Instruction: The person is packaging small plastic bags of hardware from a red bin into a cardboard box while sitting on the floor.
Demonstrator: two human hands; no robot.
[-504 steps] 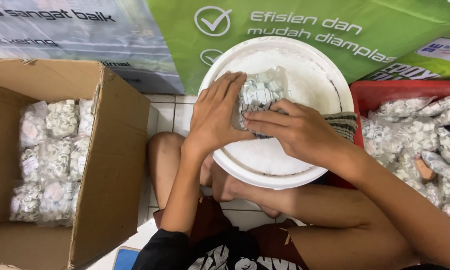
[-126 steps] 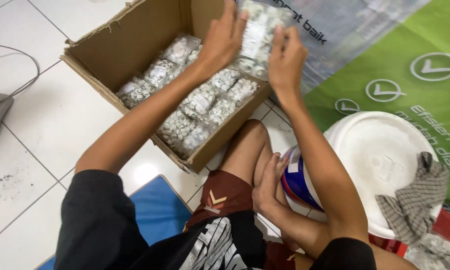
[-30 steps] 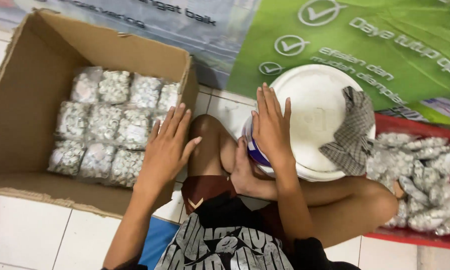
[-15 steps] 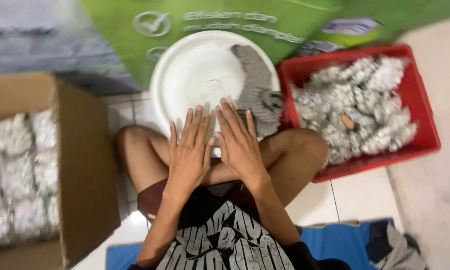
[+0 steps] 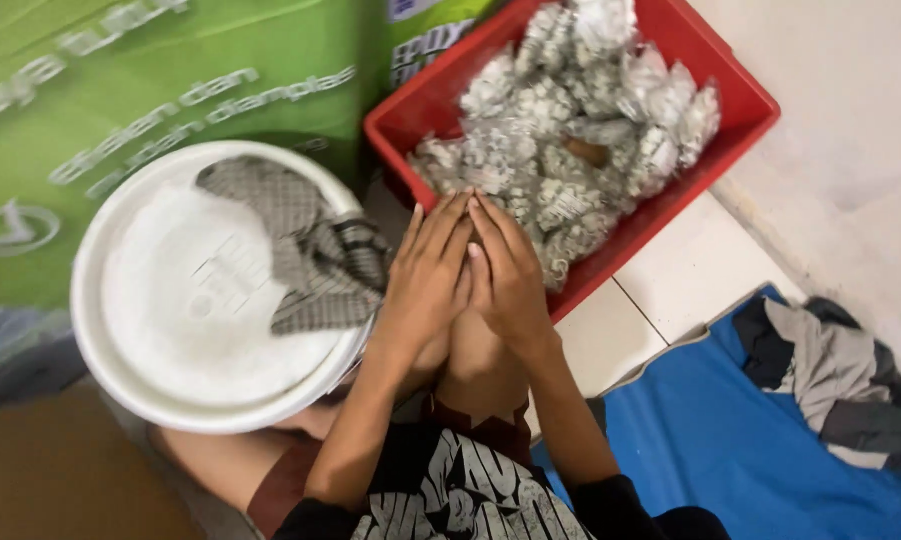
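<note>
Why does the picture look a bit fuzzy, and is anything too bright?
Head view: the whole frame is slightly smeared, like motion blur; the bags in the red tray and the green banner look soft. The white lid is bright but not glaring. The left hand and right hand are sharper, side by side at the tray's edge, lit evenly with only soft shadows.

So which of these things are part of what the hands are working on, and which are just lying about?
In use:
left hand and right hand, both open and empty, reaching to the red tray
clear packets of small white parts heaped in it

Lying about:
white bucket lid
checked cloth on it
blue mat
grey clothing
green banner
</note>
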